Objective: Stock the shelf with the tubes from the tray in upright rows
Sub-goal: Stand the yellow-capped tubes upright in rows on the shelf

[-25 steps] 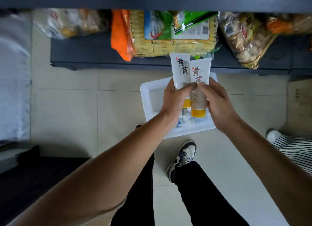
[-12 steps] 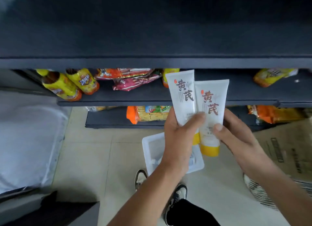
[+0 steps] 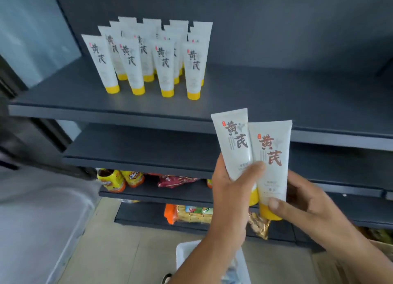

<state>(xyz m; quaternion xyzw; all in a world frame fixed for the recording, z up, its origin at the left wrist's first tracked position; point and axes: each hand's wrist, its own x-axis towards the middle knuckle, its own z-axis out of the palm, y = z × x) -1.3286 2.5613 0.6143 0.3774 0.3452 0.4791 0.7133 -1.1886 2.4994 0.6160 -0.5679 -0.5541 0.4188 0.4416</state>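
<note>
Standing tubes [image 3: 148, 58]: white, brown characters, yellow caps down, upright in rows, four in front, on the left part of the dark top shelf [image 3: 276, 96]. You hold two more, caps down, near-upright and side by side, right of that block, in front of the shelf's front edge. Left tube [image 3: 232, 143] gripped in your left hand [image 3: 229, 190]. Right tube [image 3: 273, 156] overlaps its edge, pinched low by your right hand [image 3: 308, 203]. White tray [image 3: 182, 254] on the floor, near, partly hidden, contents blurred.
</note>
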